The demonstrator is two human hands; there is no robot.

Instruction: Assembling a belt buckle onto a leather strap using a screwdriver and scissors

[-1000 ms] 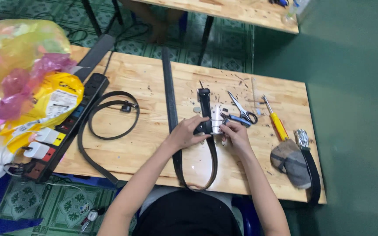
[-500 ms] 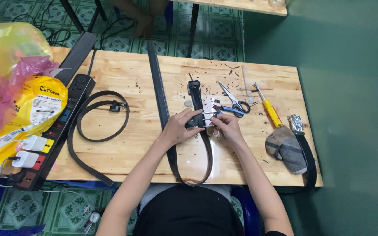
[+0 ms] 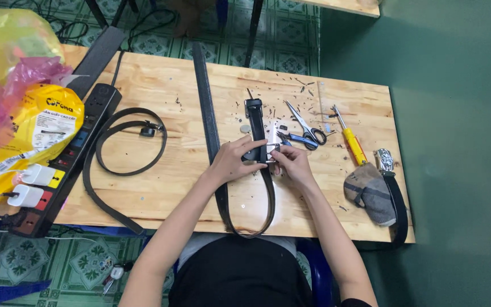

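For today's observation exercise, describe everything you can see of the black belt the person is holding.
The black belt looks like leather. It bends in a narrow U: one strap runs up the wooden table, the loop hangs off the near edge, and the other end lies under the hands. The left hand presses it flat; the right hand pinches a silvery buckle onto it.

Looped black belt (image 3: 269, 199) with silver buckle (image 3: 272, 141)

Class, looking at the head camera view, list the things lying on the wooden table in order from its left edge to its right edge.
Yellow bag → black power strip → coiled black belt → left hand → right hand on the belt being worked → scissors → yellow-handled screwdriver → grey cloth
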